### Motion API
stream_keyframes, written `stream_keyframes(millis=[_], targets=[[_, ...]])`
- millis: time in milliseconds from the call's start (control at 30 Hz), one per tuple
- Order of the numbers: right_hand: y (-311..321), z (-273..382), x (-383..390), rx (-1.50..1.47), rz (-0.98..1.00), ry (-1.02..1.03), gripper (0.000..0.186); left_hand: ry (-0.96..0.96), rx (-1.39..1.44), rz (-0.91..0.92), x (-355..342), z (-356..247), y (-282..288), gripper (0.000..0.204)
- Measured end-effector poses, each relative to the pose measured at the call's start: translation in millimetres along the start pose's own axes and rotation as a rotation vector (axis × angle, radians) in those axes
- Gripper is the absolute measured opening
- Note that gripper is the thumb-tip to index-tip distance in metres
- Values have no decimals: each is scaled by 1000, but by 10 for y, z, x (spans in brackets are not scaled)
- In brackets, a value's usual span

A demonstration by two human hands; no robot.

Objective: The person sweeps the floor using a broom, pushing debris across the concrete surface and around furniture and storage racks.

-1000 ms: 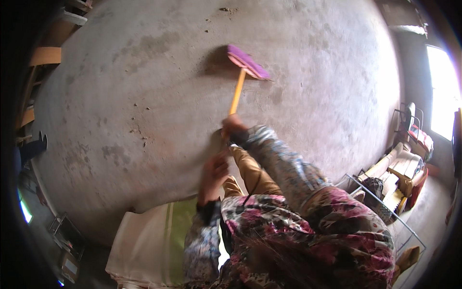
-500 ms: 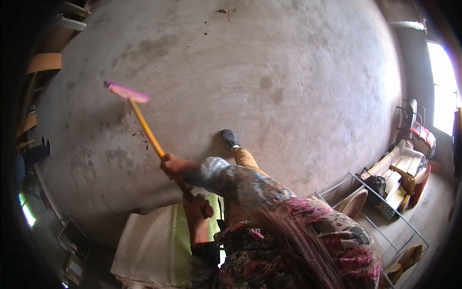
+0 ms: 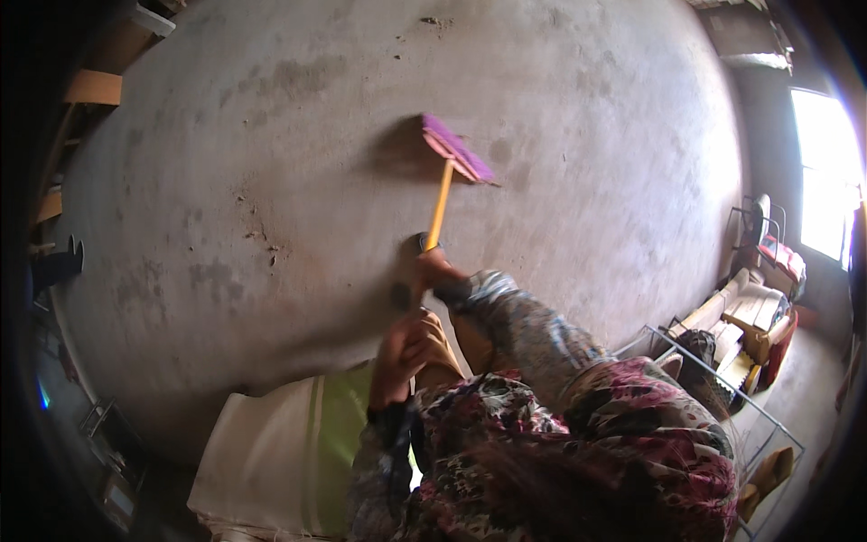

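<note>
A mop with a purple-and-pink head [image 3: 456, 149] lies across the grey concrete floor [image 3: 271, 144] near the middle of the view, its yellow handle [image 3: 441, 203] angled down toward me. My right hand [image 3: 435, 269] is closed round the handle, above my left hand [image 3: 402, 352], which grips it lower down, close to my body. Part of my shoe shows behind the handle, with my trousered legs below. Motion slightly blurs the mop head and both hands.
At lower left lies folded cream-and-green fabric [image 3: 262, 452]. Along the right stand a metal frame [image 3: 759, 406], stacked boxes and bundles [image 3: 750, 316] and a bright window [image 3: 822, 172]. Wooden shelving [image 3: 90, 86] and a dark shape like someone's foot [image 3: 59, 266] line the left edge.
Half a second ago the mop head was out to the left; it has swung right, back to the centre, slightly nearer than a second ago. Both my hands moved right with the handle.
</note>
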State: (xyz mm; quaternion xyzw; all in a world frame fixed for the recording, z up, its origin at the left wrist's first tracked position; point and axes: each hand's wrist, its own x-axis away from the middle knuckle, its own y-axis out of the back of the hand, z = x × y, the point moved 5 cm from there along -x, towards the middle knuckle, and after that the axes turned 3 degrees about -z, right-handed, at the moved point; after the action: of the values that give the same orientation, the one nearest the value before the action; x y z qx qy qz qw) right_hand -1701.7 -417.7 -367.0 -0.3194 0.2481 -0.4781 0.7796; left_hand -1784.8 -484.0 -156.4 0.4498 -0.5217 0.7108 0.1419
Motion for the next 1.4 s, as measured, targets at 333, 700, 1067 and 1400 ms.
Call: stream_keyframes(millis=[333,700,1067,1400], targets=[[-2236,-555,-610,-35,-631,-848,16,-282,-352,-467,1485,-213,599,36],[-792,308,1491,58,-903,-570,36,-583,-1140,215,977,702,331,33],[-513,-620,1654,94,-526,-93,34,-294,-592,-346,1370,474,1551,27],[-2187,-91,-183,923,-199,262,20,-486,-476,-509,1677,147,1419,16]])
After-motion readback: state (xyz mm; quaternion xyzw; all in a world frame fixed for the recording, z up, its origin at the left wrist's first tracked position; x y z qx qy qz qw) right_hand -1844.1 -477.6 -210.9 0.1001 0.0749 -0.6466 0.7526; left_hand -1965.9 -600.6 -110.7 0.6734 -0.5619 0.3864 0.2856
